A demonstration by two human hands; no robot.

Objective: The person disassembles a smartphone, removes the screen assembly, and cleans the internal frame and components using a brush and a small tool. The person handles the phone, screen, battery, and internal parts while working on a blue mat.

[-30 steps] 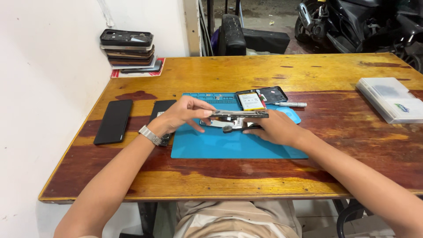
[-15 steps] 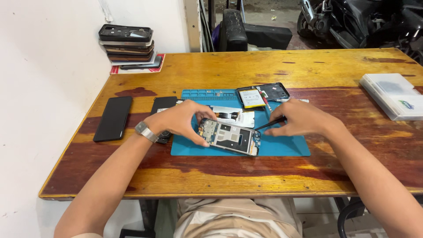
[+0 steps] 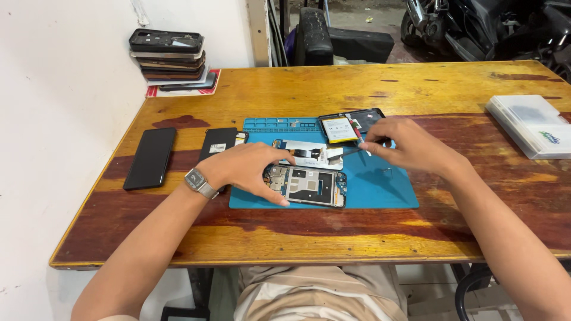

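Observation:
An opened phone body (image 3: 310, 185) with bare circuit boards lies flat on the blue repair mat (image 3: 380, 184). My left hand (image 3: 247, 169) rests on its left end, fingers spread over it, a watch on the wrist. My right hand (image 3: 410, 147) hovers above the mat's right half, pinching a thin dark tool (image 3: 351, 151) whose tip points left toward a white phone panel (image 3: 306, 153) just behind the opened body. A second phone part with a yellow-labelled battery (image 3: 342, 126) lies at the mat's far edge.
Two dark phones (image 3: 150, 157) (image 3: 219, 142) lie left of the mat on the wooden table (image 3: 297, 89). A stack of phone parts (image 3: 169, 56) stands at the far left corner. A white flat box (image 3: 526, 125) sits at the right. Motorbikes stand beyond the table.
The phone body, held up edge-on between both hands a second ago, now lies flat on the mat. My right hand has left it and holds the tool above the mat.

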